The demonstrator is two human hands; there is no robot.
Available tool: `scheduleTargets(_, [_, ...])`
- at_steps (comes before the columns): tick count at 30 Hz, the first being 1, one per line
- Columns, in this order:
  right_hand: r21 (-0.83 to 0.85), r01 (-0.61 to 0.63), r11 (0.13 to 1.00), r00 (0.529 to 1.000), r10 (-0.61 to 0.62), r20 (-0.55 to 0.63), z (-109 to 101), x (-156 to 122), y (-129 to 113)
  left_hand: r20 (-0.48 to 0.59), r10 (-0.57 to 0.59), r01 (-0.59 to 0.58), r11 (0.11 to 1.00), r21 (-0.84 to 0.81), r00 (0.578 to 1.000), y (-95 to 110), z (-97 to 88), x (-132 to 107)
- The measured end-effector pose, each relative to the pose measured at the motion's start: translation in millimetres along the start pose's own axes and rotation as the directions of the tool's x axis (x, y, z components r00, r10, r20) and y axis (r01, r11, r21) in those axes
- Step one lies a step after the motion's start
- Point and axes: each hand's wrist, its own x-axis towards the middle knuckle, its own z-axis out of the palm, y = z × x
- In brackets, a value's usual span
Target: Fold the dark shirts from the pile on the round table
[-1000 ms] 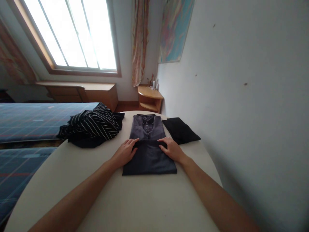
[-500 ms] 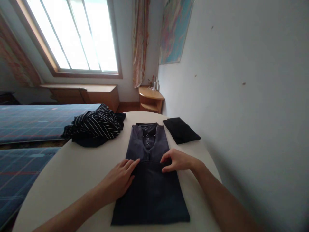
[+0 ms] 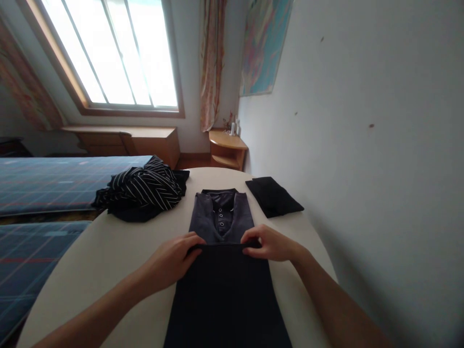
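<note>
A dark navy shirt lies lengthwise in front of me, its buttoned collar end pointing away and its sides folded in. Its lower part is doubled over toward the collar, with an edge across the middle. My left hand pinches the left end of that edge between thumb and fingers. At the right end of the same edge, my right hand grips the cloth, also closed. The edge looks slightly raised between the two hands.
The shirt rests on a round cream table. A folded black garment lies at the back right by the wall. To the back left is a heap of striped black clothes. Blue plaid beds stand beyond the table's left edge.
My left fingers, earlier laid on the cloth, now pinch the edge, and my right fingers have closed on it. The shirt has shifted slightly toward me, and its edge has lifted.
</note>
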Motion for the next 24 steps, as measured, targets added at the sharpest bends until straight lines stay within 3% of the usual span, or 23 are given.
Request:
scheduleTargets(2, [-0.051, 0.031, 0.998, 0.981, -0.040, -0.189, -3.1, 4.1, 1.6, -0.096, 0.003, -0.001, 1.000, 0.016, 0.995, -2.5, -9.0, 11.1])
scheduleTargets(5, [-0.137, 0.020, 0.990, 0.892, -0.080, -0.445, -5.4, 16.7, 8.0, -0.236, 0.018, -0.007, 0.999, 0.046, 0.972, -13.9, -12.9, 33.2])
scheduleTargets(8, [-0.203, -0.029, 0.979, 0.851, -0.082, -0.518, -2.9, 31.6, 22.0, -0.280, 0.022, 0.001, 0.997, 0.080, 0.960, -32.3, -1.6, 54.2])
scheduleTargets(12, [-0.182, -0.079, 0.980, 0.903, -0.007, -0.429, 4.2, 43.2, 44.0, -0.203, -0.010, 0.033, 0.994, 0.108, 0.979, -56.0, 22.6, 68.8])
scheduleTargets(15, [-0.136, -0.112, 0.984, 0.922, 0.052, -0.383, 4.3, 42.6, 50.2, -0.170, -0.025, 0.041, 0.995, 0.089, 0.985, -63.6, 29.1, 69.6])
scheduleTargets(20, [-0.035, -0.161, 0.986, 0.967, 0.151, -0.205, -3.3, 25.8, 36.9, -0.001, -0.003, 0.003, 1.000, 0.007, 1.000, -54.5, 18.5, 56.3])
scheduleTargets(24, [0.001, -0.145, 0.989, 0.988, 0.145, -0.059, -3.4, 8.0, 22.8, 0.071, -0.011, 0.014, 0.999, -0.046, 0.997, -38.6, 13.2, 37.9])
